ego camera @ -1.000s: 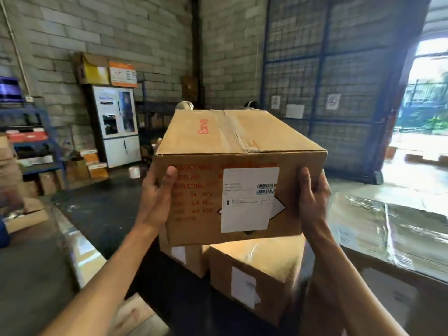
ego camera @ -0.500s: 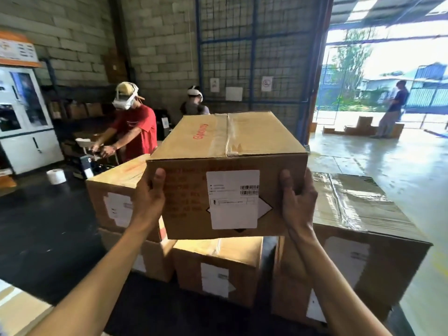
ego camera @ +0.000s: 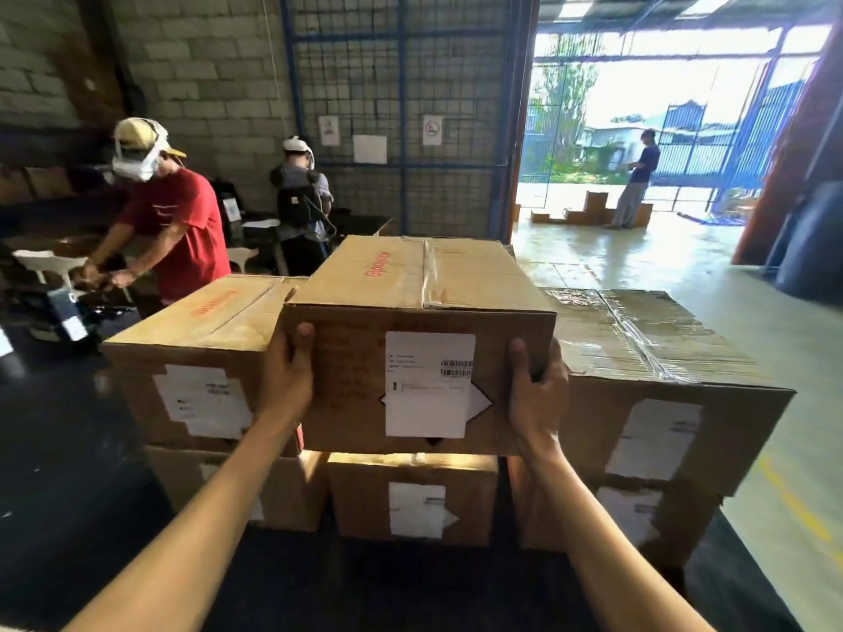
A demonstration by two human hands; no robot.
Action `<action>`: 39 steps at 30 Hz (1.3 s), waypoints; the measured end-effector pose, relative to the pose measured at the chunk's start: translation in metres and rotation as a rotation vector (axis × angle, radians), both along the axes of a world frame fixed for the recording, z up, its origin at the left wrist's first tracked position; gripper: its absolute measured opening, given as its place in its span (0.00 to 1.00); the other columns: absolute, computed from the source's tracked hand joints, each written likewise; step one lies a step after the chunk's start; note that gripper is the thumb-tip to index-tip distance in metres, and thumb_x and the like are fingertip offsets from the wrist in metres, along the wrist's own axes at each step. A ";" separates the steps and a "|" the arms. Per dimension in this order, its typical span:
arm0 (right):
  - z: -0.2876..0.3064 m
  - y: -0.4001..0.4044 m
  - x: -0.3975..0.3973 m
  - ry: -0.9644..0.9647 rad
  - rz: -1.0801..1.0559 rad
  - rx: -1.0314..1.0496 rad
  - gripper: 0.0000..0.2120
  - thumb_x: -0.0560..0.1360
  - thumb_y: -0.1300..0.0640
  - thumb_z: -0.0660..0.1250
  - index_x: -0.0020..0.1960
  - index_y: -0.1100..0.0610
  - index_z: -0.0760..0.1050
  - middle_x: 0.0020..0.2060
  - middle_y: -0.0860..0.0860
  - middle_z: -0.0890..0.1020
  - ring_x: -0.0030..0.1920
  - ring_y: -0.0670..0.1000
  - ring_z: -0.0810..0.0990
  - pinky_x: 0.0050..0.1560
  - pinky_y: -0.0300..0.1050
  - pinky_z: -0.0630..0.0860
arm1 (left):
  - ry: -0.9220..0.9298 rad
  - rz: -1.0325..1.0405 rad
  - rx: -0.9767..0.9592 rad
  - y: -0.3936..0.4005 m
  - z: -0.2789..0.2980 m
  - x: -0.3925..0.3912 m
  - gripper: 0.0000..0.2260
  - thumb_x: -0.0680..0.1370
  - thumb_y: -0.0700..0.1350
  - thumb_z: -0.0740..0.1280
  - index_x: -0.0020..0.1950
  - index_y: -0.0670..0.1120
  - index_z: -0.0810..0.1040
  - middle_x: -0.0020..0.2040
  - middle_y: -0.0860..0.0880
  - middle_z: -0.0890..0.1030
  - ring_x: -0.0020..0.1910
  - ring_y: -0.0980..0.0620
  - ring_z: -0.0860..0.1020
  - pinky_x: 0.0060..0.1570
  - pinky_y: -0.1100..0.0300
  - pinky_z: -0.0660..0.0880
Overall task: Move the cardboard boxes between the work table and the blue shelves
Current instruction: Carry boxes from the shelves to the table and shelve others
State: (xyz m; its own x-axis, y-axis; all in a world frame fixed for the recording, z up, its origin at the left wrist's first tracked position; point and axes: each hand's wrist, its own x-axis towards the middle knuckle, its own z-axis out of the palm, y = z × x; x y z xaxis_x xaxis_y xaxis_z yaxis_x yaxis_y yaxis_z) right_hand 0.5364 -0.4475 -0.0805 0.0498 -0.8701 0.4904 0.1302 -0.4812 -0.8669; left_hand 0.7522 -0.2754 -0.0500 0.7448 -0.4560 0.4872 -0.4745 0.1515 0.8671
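I hold a taped cardboard box (ego camera: 410, 312) with a white label and red print between both hands, just above a lower box (ego camera: 365, 499) on the black work table (ego camera: 68, 472). My left hand (ego camera: 287, 376) grips its left side and my right hand (ego camera: 533, 394) its right side. A two-high stack of boxes (ego camera: 196, 353) stands directly to the left. Another stack with a tape-wrapped box (ego camera: 647, 348) on top stands to the right. The blue shelves are out of sight.
A person in a red shirt (ego camera: 173, 221) works at the table's far left, and another person (ego camera: 301, 198) stands behind. A blue mesh wall (ego camera: 401, 84) rises at the back. To the right, an open doorway shows a third person (ego camera: 636, 180) beside boxes on the floor.
My view has swung right from the wall and shelves to the table stacks. The held box has come lower, down between the two stacks, over the low middle box.
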 end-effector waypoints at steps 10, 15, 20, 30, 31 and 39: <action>-0.077 -0.003 0.023 0.100 0.079 0.114 0.38 0.73 0.34 0.65 0.77 0.51 0.63 0.69 0.53 0.77 0.69 0.53 0.75 0.69 0.59 0.73 | 0.183 -0.155 0.101 -0.012 -0.078 0.033 0.24 0.82 0.56 0.55 0.78 0.54 0.60 0.69 0.57 0.70 0.67 0.58 0.69 0.60 0.67 0.69; -0.096 -0.003 0.026 0.156 0.111 0.125 0.33 0.75 0.35 0.64 0.77 0.43 0.61 0.71 0.52 0.74 0.71 0.54 0.72 0.70 0.62 0.71 | 0.226 -0.166 0.147 -0.018 -0.101 0.043 0.26 0.82 0.57 0.54 0.80 0.54 0.56 0.74 0.54 0.66 0.71 0.57 0.64 0.62 0.67 0.64; -0.094 -0.015 0.031 0.196 0.141 0.152 0.29 0.80 0.44 0.64 0.77 0.47 0.60 0.72 0.50 0.72 0.72 0.52 0.70 0.74 0.56 0.66 | 0.259 -0.107 0.164 -0.040 -0.102 0.049 0.25 0.83 0.55 0.55 0.79 0.48 0.60 0.74 0.51 0.68 0.70 0.58 0.64 0.62 0.70 0.61; -0.085 -0.027 0.032 0.290 0.135 0.188 0.29 0.81 0.51 0.64 0.79 0.53 0.57 0.72 0.54 0.71 0.73 0.54 0.69 0.71 0.44 0.64 | 0.333 -0.032 0.249 -0.049 -0.106 0.057 0.27 0.80 0.60 0.60 0.77 0.51 0.64 0.75 0.47 0.69 0.74 0.48 0.66 0.63 0.65 0.59; -0.085 -0.024 0.031 0.308 0.124 0.195 0.31 0.81 0.50 0.65 0.79 0.53 0.56 0.74 0.55 0.69 0.74 0.55 0.68 0.73 0.47 0.64 | 0.352 -0.051 0.222 -0.047 -0.106 0.054 0.27 0.80 0.60 0.61 0.77 0.52 0.64 0.74 0.47 0.70 0.72 0.48 0.68 0.63 0.63 0.62; -0.079 0.029 0.032 0.454 -0.069 -0.196 0.47 0.76 0.44 0.71 0.82 0.56 0.45 0.82 0.54 0.49 0.81 0.50 0.47 0.80 0.56 0.50 | 0.078 0.130 0.183 -0.015 -0.097 0.021 0.23 0.79 0.46 0.67 0.74 0.48 0.69 0.69 0.44 0.74 0.66 0.46 0.73 0.64 0.54 0.69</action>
State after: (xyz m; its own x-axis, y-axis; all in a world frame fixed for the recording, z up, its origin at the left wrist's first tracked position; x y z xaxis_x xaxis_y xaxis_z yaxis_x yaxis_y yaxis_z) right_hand 0.5686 -0.4188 -0.1594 0.2416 -0.7724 0.5874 -0.2775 -0.6350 -0.7209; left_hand 0.7728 -0.2908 -0.1466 0.8352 -0.4289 0.3442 -0.4103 -0.0693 0.9093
